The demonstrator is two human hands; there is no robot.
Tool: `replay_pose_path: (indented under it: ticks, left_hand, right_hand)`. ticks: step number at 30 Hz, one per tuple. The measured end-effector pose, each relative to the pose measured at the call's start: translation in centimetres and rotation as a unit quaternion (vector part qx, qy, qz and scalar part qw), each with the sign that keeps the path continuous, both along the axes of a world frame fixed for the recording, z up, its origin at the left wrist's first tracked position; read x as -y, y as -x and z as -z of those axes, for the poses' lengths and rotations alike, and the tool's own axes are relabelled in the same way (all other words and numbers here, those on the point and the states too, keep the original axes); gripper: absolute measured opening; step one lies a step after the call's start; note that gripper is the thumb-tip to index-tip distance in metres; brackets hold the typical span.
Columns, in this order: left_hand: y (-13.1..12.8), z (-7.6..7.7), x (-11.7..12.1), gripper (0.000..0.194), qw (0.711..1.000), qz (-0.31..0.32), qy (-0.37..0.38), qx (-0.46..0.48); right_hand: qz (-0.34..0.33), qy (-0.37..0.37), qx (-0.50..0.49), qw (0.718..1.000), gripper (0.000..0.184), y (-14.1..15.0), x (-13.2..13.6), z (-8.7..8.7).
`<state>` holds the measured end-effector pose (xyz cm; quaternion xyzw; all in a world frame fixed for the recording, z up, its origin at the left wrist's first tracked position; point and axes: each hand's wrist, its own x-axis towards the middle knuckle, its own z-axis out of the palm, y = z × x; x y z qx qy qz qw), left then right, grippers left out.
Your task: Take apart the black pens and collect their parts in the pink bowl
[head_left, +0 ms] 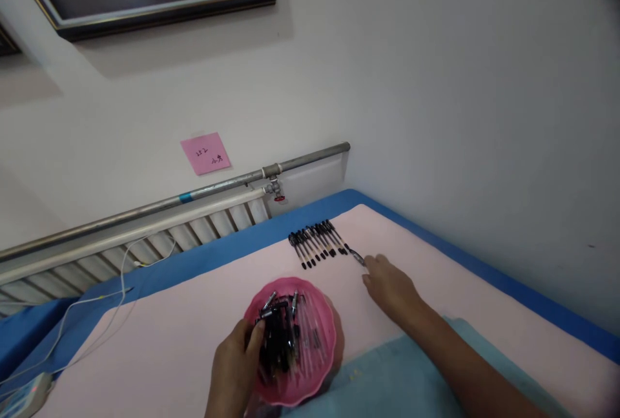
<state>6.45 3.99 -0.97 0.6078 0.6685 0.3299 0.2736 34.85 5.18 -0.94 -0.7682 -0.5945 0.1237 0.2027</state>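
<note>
A pink scalloped bowl [332, 327] holds black pen caps or other dark pen parts [278, 340] and clear plastic pen barrels [310, 340]. My left hand [235, 363] is at the bowl's left side, thumb and fingers closed among the dark parts; what they grip is not clear. Farther right, my right hand [390, 285] pinches a black pen [357, 256] by its near end. The pen's far end lies close to a row of black-capped pens [314, 243], set side by side on the pink table covering [194, 334].
Light blue cloth [387, 379] lies under my right forearm. A white device with a cable [31, 395] sits at the lower left. Behind the blue table edge [271, 230] are a radiator [188, 234], a metal pipe [310, 158] and a wall with a pink note [206, 154].
</note>
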Motion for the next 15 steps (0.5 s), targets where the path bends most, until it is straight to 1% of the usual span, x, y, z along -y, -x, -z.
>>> replay_pose_path:
  ticks: [3,5,7,10,11,12,13,15]
  left_hand:
    - [0.0,0.0,0.0,0.025,1.000,-0.012,0.003,0.027]
    - [-0.4,-0.1,0.2,0.028,0.998,-0.016,0.000,0.069]
    - [-1.1,-0.2,0.6,0.030,0.990,0.007,0.015,0.142]
    - [-2.5,-0.3,1.1,0.041,0.958,0.062,0.083,0.268]
    - [-3.0,-0.4,1.3,0.044,0.944,0.076,0.105,0.303]
    - [-3.5,-0.4,1.4,0.046,0.932,0.083,0.117,0.334]
    - [-3.8,-0.4,1.5,0.046,0.919,0.087,0.126,0.363]
    - [-4.1,-0.6,1.5,0.045,0.900,0.080,0.136,0.406]
  right_hand:
    - [0.020,0.039,0.000,0.999,0.019,-1.7,-0.5,0.2]
    - [0.008,0.053,-0.016,0.998,0.019,-1.7,-0.3,-0.2]
    - [-0.023,0.056,-0.046,0.997,0.018,-0.7,0.3,-1.1]
    - [-0.098,0.048,-0.114,0.987,0.012,2.2,1.8,-2.2]
    - [-0.133,0.045,-0.148,0.979,0.012,3.4,2.4,-2.4]
    - [-0.186,0.048,-0.228,0.955,0.012,4.5,2.9,-2.5]
    - [-0.234,0.061,-0.284,0.928,0.012,5.5,3.4,-2.4]
    - [-0.280,0.084,-0.332,0.897,0.013,6.9,4.1,-2.1]
